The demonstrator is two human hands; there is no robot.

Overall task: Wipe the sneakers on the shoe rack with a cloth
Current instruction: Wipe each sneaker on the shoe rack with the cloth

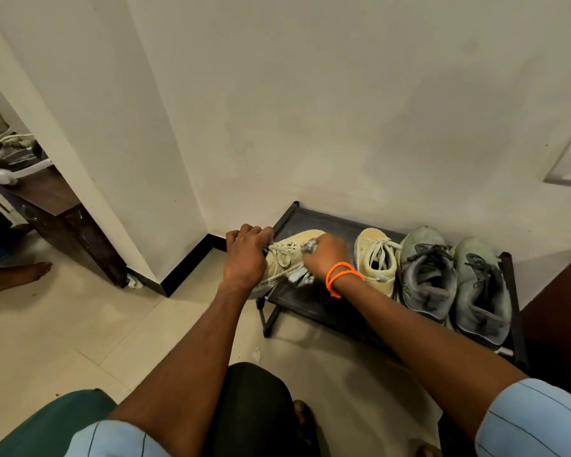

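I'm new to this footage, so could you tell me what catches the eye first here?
The two hands meet at the rack's left end: the left hand grips a cream sneaker while the right hand rubs it with a cloth. An orange wristband stands out; three more sneakers line the black shoe rack rightward.

Shoes, cloth, hands and rack, counted.
Four sneakers: two cream sneakers [292, 255] [376, 258], two grey sneakers [426, 272] [480, 291]; one cloth [299, 278]; one shoe rack [314, 305]; two hands [246, 255] [327, 255].

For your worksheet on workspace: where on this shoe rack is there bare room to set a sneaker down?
Bare shelf shows behind the cream sneaker being wiped, at the shoe rack back left corner, and along the front edge below the right hand. The right half is crowded.
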